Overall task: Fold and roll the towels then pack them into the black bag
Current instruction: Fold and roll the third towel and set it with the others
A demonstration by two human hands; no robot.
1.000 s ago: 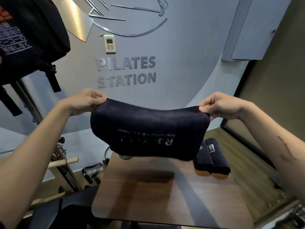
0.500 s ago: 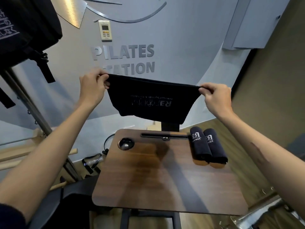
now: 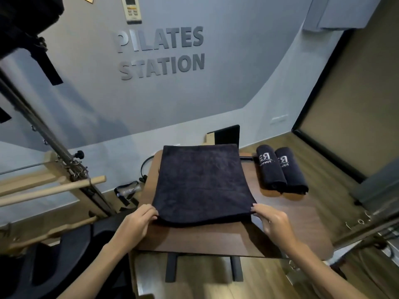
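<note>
- We've got the dark towel (image 3: 203, 182) lying flat and folded on the wooden table (image 3: 287, 234), far edge hanging over the back.
- Our left hand (image 3: 136, 223) pinches its near left corner, fingers curled.
- Our right hand (image 3: 272, 221) pinches the near right corner.
- Two rolled towels (image 3: 280, 169) sit side by side, touching, off to the right.
- The black bag (image 3: 23, 20) hangs top left.

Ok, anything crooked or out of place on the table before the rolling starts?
Nothing serious. The folded towel lies flat on the table, though its far edge overhangs the table's back edge. Left hand and right hand pinch its near corners. Two rolled towels sit neatly side by side to its right.
</note>
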